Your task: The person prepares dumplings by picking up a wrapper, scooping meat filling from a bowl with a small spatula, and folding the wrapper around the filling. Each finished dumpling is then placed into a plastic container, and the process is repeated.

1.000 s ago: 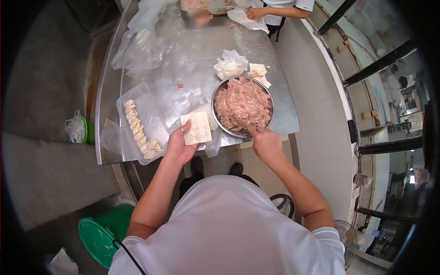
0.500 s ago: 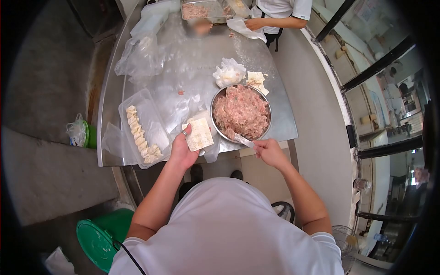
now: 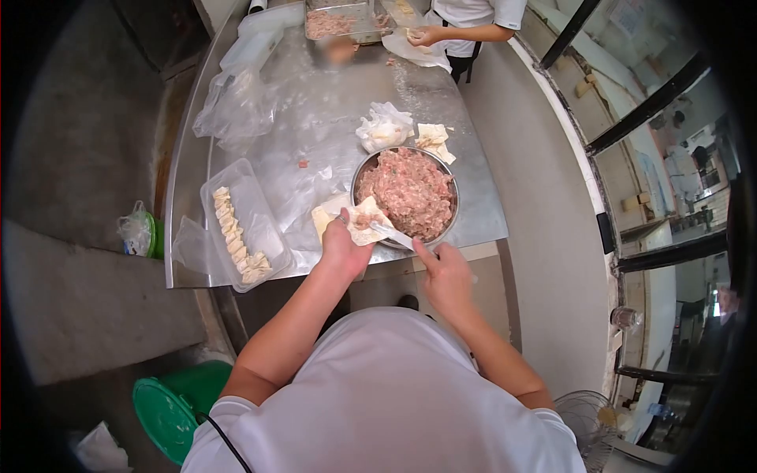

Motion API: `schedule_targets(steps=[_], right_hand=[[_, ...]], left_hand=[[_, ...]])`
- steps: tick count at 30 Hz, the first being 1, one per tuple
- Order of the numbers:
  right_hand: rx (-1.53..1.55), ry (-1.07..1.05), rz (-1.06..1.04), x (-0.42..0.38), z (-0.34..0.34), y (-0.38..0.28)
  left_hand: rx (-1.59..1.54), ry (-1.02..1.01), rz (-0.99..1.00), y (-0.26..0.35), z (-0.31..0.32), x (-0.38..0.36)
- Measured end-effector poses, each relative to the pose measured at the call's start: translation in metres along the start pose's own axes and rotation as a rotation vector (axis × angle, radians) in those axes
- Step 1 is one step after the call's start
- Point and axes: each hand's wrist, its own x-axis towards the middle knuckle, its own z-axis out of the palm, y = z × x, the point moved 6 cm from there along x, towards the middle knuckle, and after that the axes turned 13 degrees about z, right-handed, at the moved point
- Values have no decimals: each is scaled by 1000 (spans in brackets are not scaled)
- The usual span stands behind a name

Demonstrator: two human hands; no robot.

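Note:
My left hand holds a pale dough wrapper with a little filling on it, beside the bowl's near left rim. More wrappers lie just left of that hand. In my right hand is a flat spatula, its tip touching the filling on the wrapper. The round metal bowl is heaped with pink minced meat. At the left, a clear plastic tray holds a row of folded dumplings.
A crumpled plastic bag and loose wrappers sit behind the bowl. Plastic bags lie at the table's back left. A co-worker's hand is near a metal tray at the far end. A green bin stands lower left.
My left hand has moved right, lifting a wrapper towards the bowl. My right hand has moved left, bringing the spatula from the meat onto the wrapper. The view has shifted slightly.

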Motion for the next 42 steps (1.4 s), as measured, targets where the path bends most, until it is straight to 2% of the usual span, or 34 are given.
schedule_targets(steps=[4,7,10,14,16,19,25,28,37,40,42], right_hand=[[73,-105,110,-1,-10,21],[38,-240,190,18,-5,19],[-124,-268,155,32,15,17],[-177,-291,69,40,27,9],[-185,-248,-37,39,24,-1],[-294,-362,-43,42,12,3],[-304,-414,122,49,-6,14],[-277,-531,141,46,16,18],[60,-448,239,36,31,33],[185,-494,323,31,34,39],[225,-492,294,20,33,33]], left_hand=[[36,11,154,31,-16,15],[43,7,136,45,-18,8],[59,24,161,56,-11,-6],[68,-22,162,62,-19,-11],[102,-19,153,60,-24,-20],[208,-23,135,52,-30,-38],[315,10,-31,5,-64,-52],[297,35,-76,-14,-86,-42],[313,-29,-89,-28,-94,-26],[277,-39,-90,-34,-85,-19],[225,-15,-70,-36,-78,-15]])
